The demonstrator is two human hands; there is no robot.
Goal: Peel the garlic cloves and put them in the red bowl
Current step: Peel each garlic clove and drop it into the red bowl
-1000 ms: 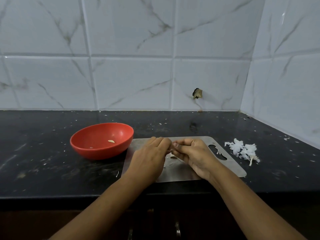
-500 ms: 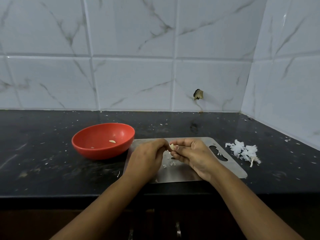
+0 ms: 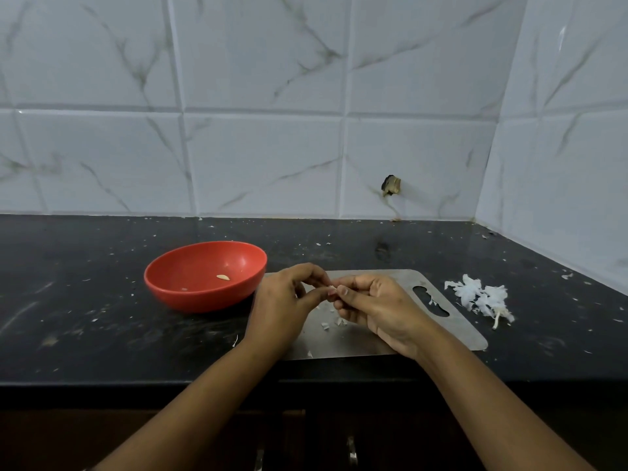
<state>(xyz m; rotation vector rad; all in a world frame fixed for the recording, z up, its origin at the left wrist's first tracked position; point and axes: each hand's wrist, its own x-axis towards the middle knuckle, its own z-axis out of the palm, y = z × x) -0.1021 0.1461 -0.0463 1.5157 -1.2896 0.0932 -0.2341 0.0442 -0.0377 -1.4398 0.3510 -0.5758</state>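
Over the steel cutting board (image 3: 401,338) my left hand (image 3: 285,307) and my right hand (image 3: 377,307) meet fingertip to fingertip. Between them they pinch a small garlic clove (image 3: 333,288), of which only a pale tip shows. The red bowl (image 3: 204,275) stands just left of my left hand, with one peeled clove (image 3: 223,277) lying inside it. Small bits of skin (image 3: 334,322) lie on the board under my hands.
A heap of white garlic skins (image 3: 479,297) lies on the black counter (image 3: 85,317) to the right of the board. White flecks are scattered over the counter. Tiled walls close the back and the right side. The counter's front edge runs below my wrists.
My hands have drawn slightly apart and shifted their fingers on the clove. More skin bits lie on the board below them. The bowl has not moved.
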